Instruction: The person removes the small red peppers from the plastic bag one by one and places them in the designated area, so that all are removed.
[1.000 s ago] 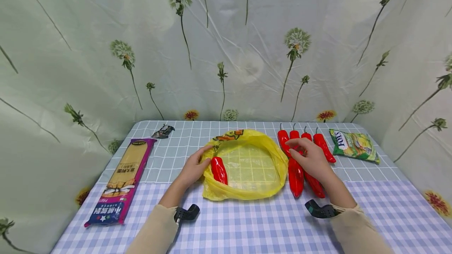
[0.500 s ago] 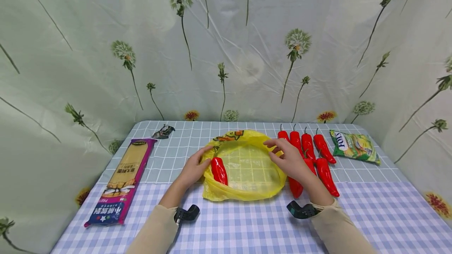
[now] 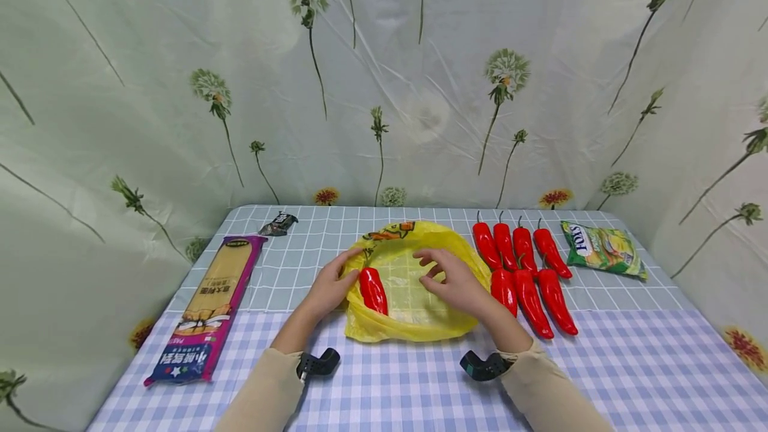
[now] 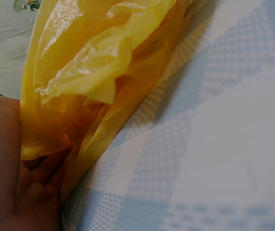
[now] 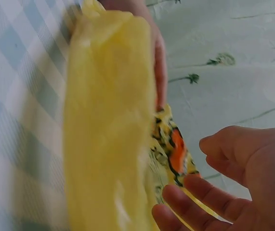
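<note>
A yellow plastic bag (image 3: 399, 332) lies on the table with its mouth spread wide. My left hand (image 3: 330, 287) pinches the left side of its rim; in the left wrist view the thumb and fingers lie on either side of the yellow film (image 4: 86, 62). One red chili pepper (image 3: 373, 291) rests inside the bag, close to that hand. Over the right part of the bag's mouth hovers my right hand (image 3: 453, 281), fingers loosely bent and nothing between them. The right wrist view shows the same hand (image 5: 233, 183) empty, beside the bag's wall.
Right of the bag, red chili peppers (image 3: 529, 300) lie in two rows. Behind them on the right is a green FOX'S candy packet (image 3: 603, 247). A long pasta pack (image 3: 207, 309) lies at the left, and a small black wrapper (image 3: 278, 224) sits near the back edge.
My right hand has moved left, from above the chili peppers to over the bag's opening, uncovering the two rows. The left hand stays at the rim.
</note>
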### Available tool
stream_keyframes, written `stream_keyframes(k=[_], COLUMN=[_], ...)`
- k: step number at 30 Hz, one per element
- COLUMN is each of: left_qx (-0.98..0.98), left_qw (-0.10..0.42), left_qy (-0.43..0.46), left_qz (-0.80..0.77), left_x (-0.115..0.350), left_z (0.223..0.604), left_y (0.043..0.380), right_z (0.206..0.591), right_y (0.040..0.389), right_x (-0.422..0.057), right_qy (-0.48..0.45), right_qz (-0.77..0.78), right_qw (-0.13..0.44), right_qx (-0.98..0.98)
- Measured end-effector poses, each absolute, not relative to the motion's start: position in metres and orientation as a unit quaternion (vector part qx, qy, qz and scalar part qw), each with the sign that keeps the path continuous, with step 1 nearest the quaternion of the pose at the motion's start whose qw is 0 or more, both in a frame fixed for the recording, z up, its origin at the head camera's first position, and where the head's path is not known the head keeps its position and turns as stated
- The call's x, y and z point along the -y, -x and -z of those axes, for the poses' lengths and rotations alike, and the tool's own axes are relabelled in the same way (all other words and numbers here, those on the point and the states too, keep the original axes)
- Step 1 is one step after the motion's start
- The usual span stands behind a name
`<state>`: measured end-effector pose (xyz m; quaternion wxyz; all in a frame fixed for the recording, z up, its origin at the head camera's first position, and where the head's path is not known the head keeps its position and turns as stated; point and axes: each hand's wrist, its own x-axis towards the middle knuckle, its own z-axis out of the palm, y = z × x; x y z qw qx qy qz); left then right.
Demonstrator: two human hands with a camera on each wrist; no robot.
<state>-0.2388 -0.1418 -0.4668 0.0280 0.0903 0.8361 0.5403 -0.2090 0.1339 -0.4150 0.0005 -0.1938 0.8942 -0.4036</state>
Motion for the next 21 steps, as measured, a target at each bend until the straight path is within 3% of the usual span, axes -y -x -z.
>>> stream_keyframes(k=[21], left_qx=[-0.833], left_qw=[0.031], left_qy=[-0.088], left_qz=[-0.546], left_x=[0.141], left_z=[0.467], left_y=[0.239], right_z=[0.431], right_y=[0.21], right_x=[-0.083], right_qy=[0.2], right_qz=[0.445], right_qw=[0.088], right_qx=[-0.869])
